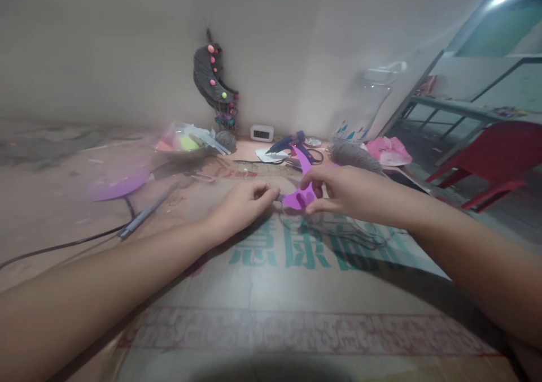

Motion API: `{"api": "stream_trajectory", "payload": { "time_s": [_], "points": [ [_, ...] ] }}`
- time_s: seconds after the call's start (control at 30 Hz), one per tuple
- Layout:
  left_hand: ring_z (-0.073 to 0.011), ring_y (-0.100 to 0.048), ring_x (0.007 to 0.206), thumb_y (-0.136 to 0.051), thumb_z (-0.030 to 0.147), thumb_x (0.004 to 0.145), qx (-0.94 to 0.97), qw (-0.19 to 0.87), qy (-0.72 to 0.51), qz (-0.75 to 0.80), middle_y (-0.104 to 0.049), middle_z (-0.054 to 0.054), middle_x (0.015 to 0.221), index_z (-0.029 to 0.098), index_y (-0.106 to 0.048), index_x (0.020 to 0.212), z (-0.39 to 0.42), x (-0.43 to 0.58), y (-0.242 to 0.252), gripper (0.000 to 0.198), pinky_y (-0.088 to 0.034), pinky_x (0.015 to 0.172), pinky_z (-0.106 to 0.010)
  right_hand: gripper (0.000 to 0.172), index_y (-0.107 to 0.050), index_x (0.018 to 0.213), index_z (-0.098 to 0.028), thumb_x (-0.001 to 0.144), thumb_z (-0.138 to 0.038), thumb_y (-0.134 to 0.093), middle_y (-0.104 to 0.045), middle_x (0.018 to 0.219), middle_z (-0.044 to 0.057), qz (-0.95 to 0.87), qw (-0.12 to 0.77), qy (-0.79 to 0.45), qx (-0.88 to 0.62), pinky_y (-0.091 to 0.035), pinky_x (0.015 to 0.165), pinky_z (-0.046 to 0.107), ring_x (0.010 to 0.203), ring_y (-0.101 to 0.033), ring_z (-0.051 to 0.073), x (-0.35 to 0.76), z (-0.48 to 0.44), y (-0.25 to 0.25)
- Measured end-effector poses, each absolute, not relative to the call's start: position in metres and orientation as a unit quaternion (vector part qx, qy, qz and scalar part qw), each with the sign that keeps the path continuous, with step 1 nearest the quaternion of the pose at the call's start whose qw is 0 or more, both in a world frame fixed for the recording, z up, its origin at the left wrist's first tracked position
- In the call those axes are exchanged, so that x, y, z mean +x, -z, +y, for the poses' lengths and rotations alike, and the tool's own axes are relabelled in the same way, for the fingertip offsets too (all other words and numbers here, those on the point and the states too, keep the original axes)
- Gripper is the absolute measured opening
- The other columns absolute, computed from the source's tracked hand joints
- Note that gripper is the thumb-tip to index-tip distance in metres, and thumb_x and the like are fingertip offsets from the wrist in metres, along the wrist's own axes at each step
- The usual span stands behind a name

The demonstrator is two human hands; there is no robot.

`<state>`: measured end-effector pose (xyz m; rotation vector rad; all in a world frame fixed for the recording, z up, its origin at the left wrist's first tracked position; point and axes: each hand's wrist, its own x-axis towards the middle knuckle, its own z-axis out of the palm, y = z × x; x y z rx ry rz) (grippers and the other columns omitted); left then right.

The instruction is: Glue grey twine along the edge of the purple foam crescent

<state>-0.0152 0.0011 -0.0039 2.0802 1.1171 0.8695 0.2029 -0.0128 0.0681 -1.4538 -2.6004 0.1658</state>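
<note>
A curved purple cutout (298, 199), crescent-like in outline, is held upright over the table between my hands. My left hand (245, 204) is closed in a pinch at its lower left end, where a little grey yarn shows by the fingertips. The fingers of my right hand (339, 189) are bent round the lower right part of the cutout, thumb below. Loose grey yarn (359, 236) trails on the printed sheet under my right hand. Behind it lies a ball of grey yarn (354, 155), partly hidden by that hand.
A dark blue glue gun (292, 143) lies near the wall, beside a white digital clock (261, 133). A bowl (182, 153), a pen (148, 212) and a black cable (68, 243) are on the left. A clear bottle (362, 105) stands at the back right; a decorated grey crescent (207, 74) hangs behind.
</note>
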Motion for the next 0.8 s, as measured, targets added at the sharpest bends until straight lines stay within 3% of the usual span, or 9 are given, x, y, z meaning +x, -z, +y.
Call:
{"api": "stream_trajectory", "payload": {
  "time_s": [0.13, 0.27, 0.43, 0.57, 0.8],
  "points": [
    [-0.0136, -0.049, 0.061, -0.040, 0.043, 0.091, 0.764, 0.304, -0.372, 0.430, -0.052, 0.002, 0.060, 0.017, -0.051, 0.064, 0.001, -0.016, 0.002, 0.038, -0.034, 0.058, -0.025, 0.033, -0.065, 0.093, -0.024, 0.084, -0.053, -0.053, -0.065, 0.077, 0.002, -0.872, 0.080, -0.065, -0.479, -0.035, 0.059, 0.026, 0.065, -0.056, 0.016, 0.204, -0.016, -0.076],
    [-0.0135, -0.052, 0.064, -0.045, 0.044, 0.089, 0.716, 0.308, -0.441, 0.446, -0.054, 0.000, 0.064, 0.017, -0.052, 0.066, 0.006, -0.017, 0.001, 0.036, -0.038, 0.059, -0.024, 0.031, -0.065, 0.100, -0.025, 0.083, -0.049, -0.056, -0.068, 0.086, 0.003, -0.865, 0.048, -0.108, -0.487, -0.038, 0.061, 0.026, 0.071, -0.059, 0.017, 0.200, -0.017, -0.073],
    [-0.0130, -0.063, 0.057, -0.047, 0.045, 0.089, 0.585, 0.488, -0.480, 0.434, -0.067, -0.005, 0.079, 0.015, -0.056, 0.085, 0.012, -0.016, 0.005, 0.031, -0.041, 0.046, -0.019, 0.044, -0.061, 0.110, -0.024, 0.076, -0.051, -0.063, -0.067, 0.100, 0.005, -0.881, -0.027, -0.144, -0.450, -0.039, 0.063, 0.026, 0.080, -0.061, 0.019, 0.198, -0.020, -0.063],
    [-0.0117, -0.063, 0.047, -0.045, 0.039, 0.091, 0.530, 0.558, -0.497, 0.401, -0.071, -0.010, 0.087, 0.013, -0.057, 0.091, 0.016, -0.018, 0.006, 0.028, -0.043, 0.039, -0.018, 0.042, -0.059, 0.104, -0.022, 0.074, -0.050, -0.064, -0.066, 0.087, 0.004, -0.879, -0.118, -0.132, -0.443, -0.034, 0.055, 0.026, 0.070, -0.057, 0.018, 0.204, -0.023, -0.065],
    [-0.0142, -0.065, 0.053, -0.036, 0.030, 0.095, 0.461, 0.668, -0.468, 0.350, -0.070, -0.013, 0.098, 0.013, -0.057, 0.095, 0.015, -0.016, -0.004, 0.027, -0.053, 0.043, -0.027, 0.016, -0.064, 0.077, -0.021, 0.078, -0.037, -0.058, -0.061, 0.071, 0.000, -0.872, -0.194, -0.126, -0.430, -0.029, 0.051, 0.025, 0.059, -0.051, 0.013, 0.214, -0.011, -0.073]
  ]
}}
